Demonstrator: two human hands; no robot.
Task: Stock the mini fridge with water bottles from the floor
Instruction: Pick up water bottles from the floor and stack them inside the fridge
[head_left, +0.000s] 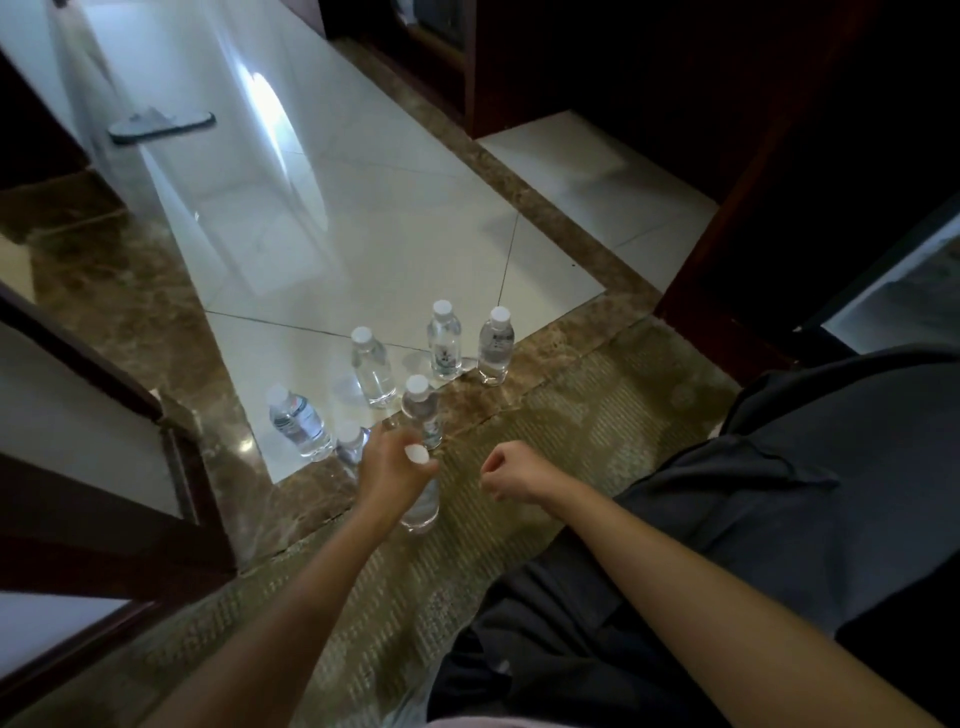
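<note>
Bottles (445, 340) of clear water with white caps stand upright in a loose cluster on the floor ahead of the person. Two are side by side at the far right of the group, where the white tile (363, 234) meets the brown marble border (545, 332). One stands to their left on the tile, and one nearer on the border. One stands at the far left near the tile's corner, and a sixth is partly hidden behind the left hand (397, 462). That hand grips a seventh, the held bottle (422, 501), with fingers curled round its upper part just under the cap. The lower body of this one shows below the hand, at the edge where the border meets the patterned carpet (571, 415). Whether its base rests on the floor or is lifted cannot be told. The right hand (511, 473) is just beside the left, apart from it, over the carpet. Its fingers are curled into a fist with nothing in it. Dark trousers (727, 493) fill the lower right. A flat grey object (161, 124) lies far off on the tile at upper left. Dark wooden furniture (727, 130) rises at the upper right. At the right edge a pale opening shows behind a dark panel; what it is cannot be told.
</note>
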